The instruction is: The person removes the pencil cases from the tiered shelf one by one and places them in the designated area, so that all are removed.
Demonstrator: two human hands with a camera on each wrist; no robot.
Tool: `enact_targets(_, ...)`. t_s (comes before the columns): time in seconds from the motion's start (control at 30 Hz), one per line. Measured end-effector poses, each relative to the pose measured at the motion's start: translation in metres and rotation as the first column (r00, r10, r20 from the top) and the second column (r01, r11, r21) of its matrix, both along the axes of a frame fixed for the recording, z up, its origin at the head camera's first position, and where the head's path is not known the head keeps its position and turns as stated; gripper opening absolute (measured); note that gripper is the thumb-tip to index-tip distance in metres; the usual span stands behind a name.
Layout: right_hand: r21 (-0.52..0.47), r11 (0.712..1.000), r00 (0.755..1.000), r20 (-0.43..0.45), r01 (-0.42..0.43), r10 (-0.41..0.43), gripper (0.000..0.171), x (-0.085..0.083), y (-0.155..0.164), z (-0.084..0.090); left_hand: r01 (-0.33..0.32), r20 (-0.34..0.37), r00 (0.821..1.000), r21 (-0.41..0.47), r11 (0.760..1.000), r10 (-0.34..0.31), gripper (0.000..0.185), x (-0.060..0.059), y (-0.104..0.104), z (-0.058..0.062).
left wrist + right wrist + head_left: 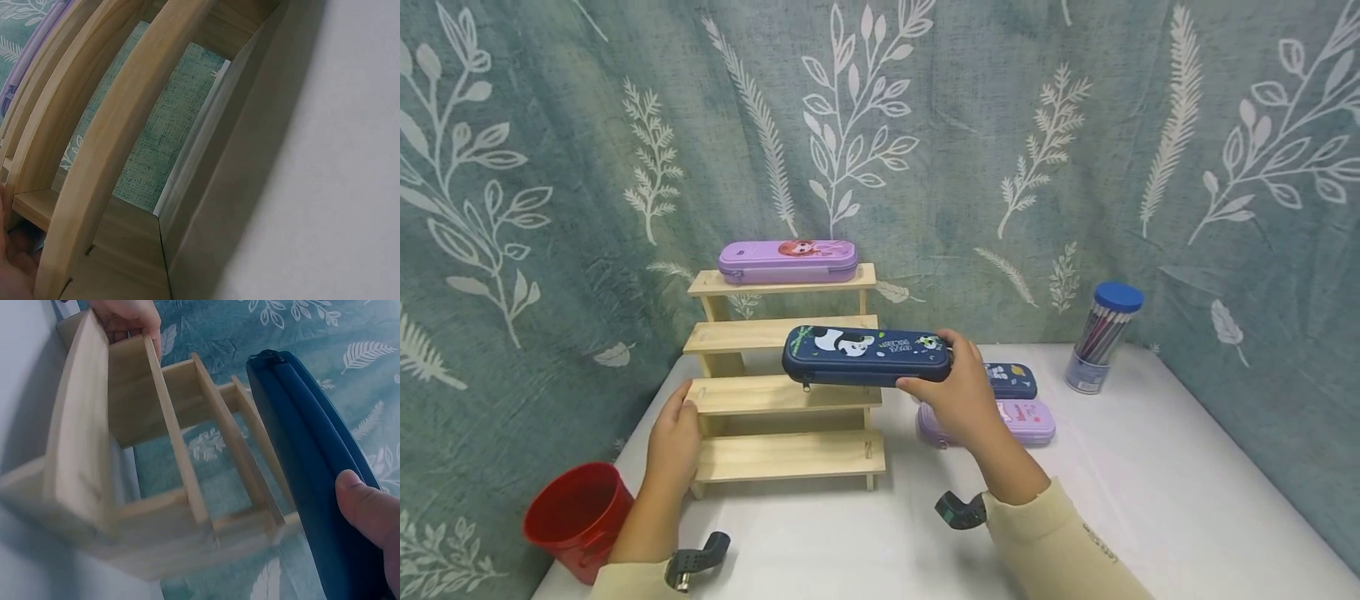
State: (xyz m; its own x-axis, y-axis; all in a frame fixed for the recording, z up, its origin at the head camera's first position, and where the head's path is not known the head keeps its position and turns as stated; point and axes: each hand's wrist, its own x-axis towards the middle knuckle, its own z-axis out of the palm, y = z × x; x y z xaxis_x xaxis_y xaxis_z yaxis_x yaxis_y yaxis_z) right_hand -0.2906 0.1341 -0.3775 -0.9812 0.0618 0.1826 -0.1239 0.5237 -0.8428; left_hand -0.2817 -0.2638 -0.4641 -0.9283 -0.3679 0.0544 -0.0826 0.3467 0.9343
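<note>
I've got the left hand (673,437) with fingers curled round the left edge of the rack (786,457). The panda case (872,354) is up in the air by the rack's right side; looks light, stiff-shelled, maybe slickish, so I'd hold nearer its middle. The right hand (958,396) has its right end, fingers spread to its width, thumb near.

Held case (857,367): navy; we see a black-and-white panda, green sprigs.
Rack (786,458): plain pale wood.
Rack-top case (775,267): lilac, red-haired figure.
Table (895,542): white.
Bucket (568,543), near left corner: red.
Canister lid (1118,297), far right corner: blue.
Backdrop (955,192): grey-green; we note white leaf sprays.
</note>
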Motion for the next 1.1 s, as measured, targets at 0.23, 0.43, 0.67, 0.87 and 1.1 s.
enact_targets(0.23, 0.03, 0.999, 1.0, 0.0, 0.032, -0.032, 0.106, 0.012, 0.035, -0.016, -0.009, 0.004, 1.0, -0.011, 1.0, 0.009, 0.059, 0.001, 0.0, 0.001)
enact_targets(0.43, 0.046, 0.998, 0.999, 0.033, 0.041, -0.043, 0.111, 0.017, 0.061, -0.028, -0.003, 0.014, 1.0, -0.018, 1.0, 0.003, 0.059, 0.004, -0.002, 0.002)
enact_targets(0.67, 0.09, 0.994, 0.994, 0.086, 0.061, -0.069, 0.117, 0.024, 0.093, -0.031, 0.016, 0.0, 1.0, 0.009, 1.0, -0.016, 0.059, 0.001, -0.001, -0.001)
enact_targets(0.87, 0.103, 0.993, 0.988, 0.132, 0.064, -0.078, 0.122, 0.034, 0.115, -0.038, 0.008, 0.001, 1.0, 0.001, 1.0, -0.008, 0.059, 0.0, 0.002, 0.001)
enact_targets(1.1, 0.114, 0.991, 0.98, 0.177, 0.069, -0.088, 0.127, 0.04, 0.134, -0.053, 0.006, 0.033, 0.999, 0.004, 1.0, -0.006, 0.06, 0.003, 0.001, 0.002)
